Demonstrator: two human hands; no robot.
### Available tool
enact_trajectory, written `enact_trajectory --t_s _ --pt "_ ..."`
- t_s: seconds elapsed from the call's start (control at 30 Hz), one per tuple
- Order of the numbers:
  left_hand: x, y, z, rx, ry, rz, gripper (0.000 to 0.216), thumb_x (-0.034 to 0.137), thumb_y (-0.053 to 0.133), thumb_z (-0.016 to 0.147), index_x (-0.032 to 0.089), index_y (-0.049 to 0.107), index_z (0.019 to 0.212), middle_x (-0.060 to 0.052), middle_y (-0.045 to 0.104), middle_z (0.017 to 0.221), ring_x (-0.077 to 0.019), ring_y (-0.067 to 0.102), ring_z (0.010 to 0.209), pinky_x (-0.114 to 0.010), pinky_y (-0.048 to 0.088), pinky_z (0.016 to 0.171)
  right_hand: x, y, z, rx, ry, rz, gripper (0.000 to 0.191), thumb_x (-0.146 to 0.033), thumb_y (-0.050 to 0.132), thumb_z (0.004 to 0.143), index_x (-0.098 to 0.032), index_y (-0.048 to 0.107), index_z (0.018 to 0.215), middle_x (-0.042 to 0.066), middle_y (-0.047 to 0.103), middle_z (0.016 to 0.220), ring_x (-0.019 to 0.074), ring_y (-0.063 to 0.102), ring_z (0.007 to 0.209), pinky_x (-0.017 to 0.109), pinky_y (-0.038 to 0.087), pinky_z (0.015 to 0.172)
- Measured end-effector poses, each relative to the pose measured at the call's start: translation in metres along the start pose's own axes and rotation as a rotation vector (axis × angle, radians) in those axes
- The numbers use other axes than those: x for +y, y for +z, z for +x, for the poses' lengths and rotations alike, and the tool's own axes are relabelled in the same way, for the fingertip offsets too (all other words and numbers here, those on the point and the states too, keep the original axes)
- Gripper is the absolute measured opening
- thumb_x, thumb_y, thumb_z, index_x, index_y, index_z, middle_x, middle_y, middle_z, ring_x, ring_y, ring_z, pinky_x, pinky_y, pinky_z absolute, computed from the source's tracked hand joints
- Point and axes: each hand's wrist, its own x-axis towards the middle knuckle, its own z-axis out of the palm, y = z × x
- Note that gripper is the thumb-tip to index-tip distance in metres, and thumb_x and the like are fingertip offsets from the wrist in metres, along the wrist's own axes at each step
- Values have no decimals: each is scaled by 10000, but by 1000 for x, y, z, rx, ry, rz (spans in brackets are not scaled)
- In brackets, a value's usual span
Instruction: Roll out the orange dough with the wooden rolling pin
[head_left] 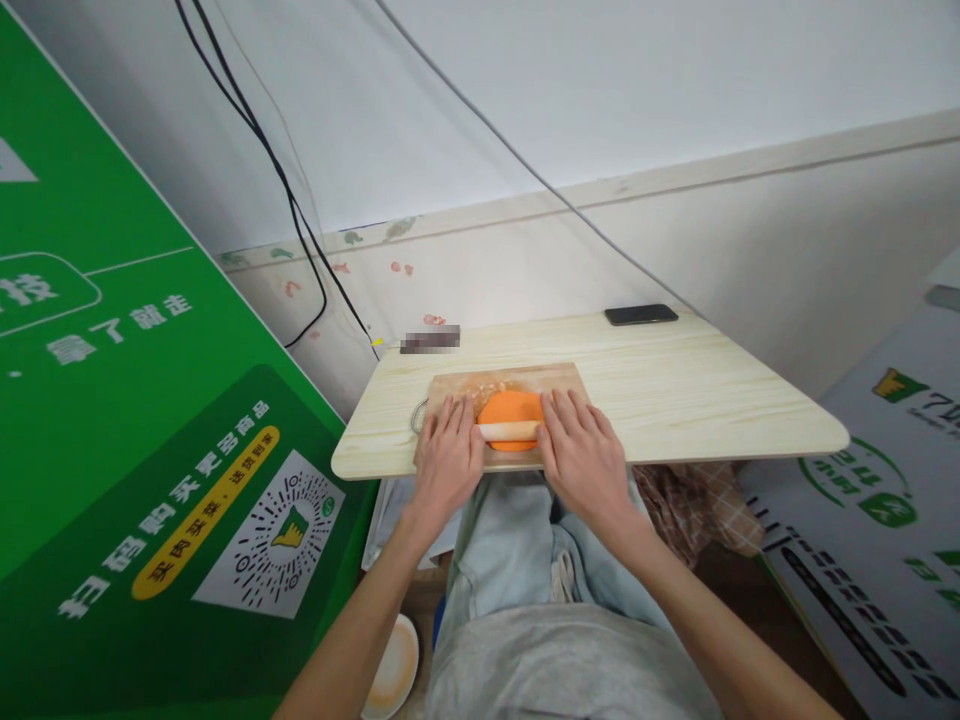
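Near the bench (675,400) front edge, left hand (448,455) and right hand (581,450), flat and open, press a rolling pin (510,431) across orange dough (511,410) on a board (555,378); rolling looks underway, needing even pressure

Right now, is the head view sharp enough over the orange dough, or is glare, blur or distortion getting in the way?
Head view: even, soft light, no glare on the orange dough or cutting board; both hands, left hand and right hand, and the rolling pin look sharp. Wide-angle warp bends the table edges and stretches the corners. One small patch at the table's far edge is blurred out.
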Motion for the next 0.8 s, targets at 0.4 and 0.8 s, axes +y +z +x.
enact_trajectory --t_s 0.4,0.8 --pt "-6 3 17 -29 -32 -12 650 342 244 1162 154 389 1767 -103 417 1815 -302 301 1730 -553 309 1394 15 3 18 -82 -104 -9 650 -392 295 1175 -93 465 1726 197 534 1726 359 471 1620 505 404 1277" --pt "-23 17 111 -202 -110 6 680 276 296 1113 95 343 1767 -183 339 1842 -357 225 1749 -625 304 1372 35 18 115 -307 14 -68 665 -374 326 1155 -123 373 1769 169 566 1710 355 505 1586 502 414 1266"
